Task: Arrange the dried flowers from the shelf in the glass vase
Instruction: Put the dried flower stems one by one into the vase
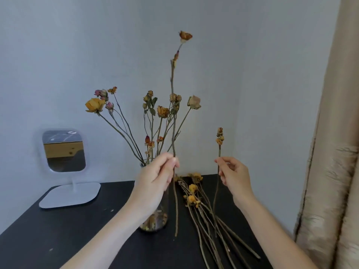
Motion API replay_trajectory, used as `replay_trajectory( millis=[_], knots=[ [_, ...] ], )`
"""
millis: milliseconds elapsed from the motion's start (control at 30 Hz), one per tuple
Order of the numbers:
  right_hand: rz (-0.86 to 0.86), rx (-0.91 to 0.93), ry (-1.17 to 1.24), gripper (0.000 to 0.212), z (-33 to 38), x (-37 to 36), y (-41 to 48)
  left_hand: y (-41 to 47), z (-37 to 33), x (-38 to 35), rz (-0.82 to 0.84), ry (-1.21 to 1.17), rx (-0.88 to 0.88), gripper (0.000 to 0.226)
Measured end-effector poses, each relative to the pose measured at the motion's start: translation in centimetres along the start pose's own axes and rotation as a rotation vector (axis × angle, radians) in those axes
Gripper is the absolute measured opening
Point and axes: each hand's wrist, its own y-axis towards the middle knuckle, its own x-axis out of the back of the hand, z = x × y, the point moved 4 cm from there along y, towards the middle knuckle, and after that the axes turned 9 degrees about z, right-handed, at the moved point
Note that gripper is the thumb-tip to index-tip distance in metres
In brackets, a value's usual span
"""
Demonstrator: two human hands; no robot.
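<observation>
A pale blue-grey wall [58, 55] fills the upper frame behind a matte black table [58, 230], with a beige pleated curtain [334, 152] down the right edge. At centre, the left hand [155, 177] pinches a long bare dried stem topped by an orange-brown rose [172, 113] between thumb and curled fingers, holding it upright in front of the clear cylindrical glass vase [157, 220]. The vase stands on the table, partly hidden by that hand, and holds a fan of dried yellow, pink and tan roses [151, 117]. To the right of centre, the right hand [233, 175] pinches a shorter stem with small orange buds [219, 140], also upright. Below it, a loose bundle of dried yellow-flowered stems [204, 210] lies on the table just beside the vase. A white-framed mirror on a flat white base [64, 150] stands at left.
</observation>
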Motion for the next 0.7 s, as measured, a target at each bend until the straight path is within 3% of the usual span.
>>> replay_trajectory(
  millis=[133, 267, 533, 700],
  knots=[
    [0.048, 0.015, 0.001, 0.009, 0.6, -1.7, -0.3, 0.9, -0.7, 5.5, -0.272, 0.048, 0.001, 0.023],
    [0.090, 0.032, -0.021, 0.010, 0.9, -3.2, -0.3, 2.3, -1.6, 9.8, -0.436, 0.091, -0.050, 0.026],
    [0.128, 0.043, -0.020, 0.011, 0.9, -4.4, -0.1, 4.8, -2.9, 13.0, -0.603, 0.024, -0.147, 0.031],
    [0.130, 0.032, -0.016, 0.011, 0.6, -4.5, 0.0, 5.0, -1.4, 11.6, -0.557, 0.084, -0.090, 0.027]
  ],
)
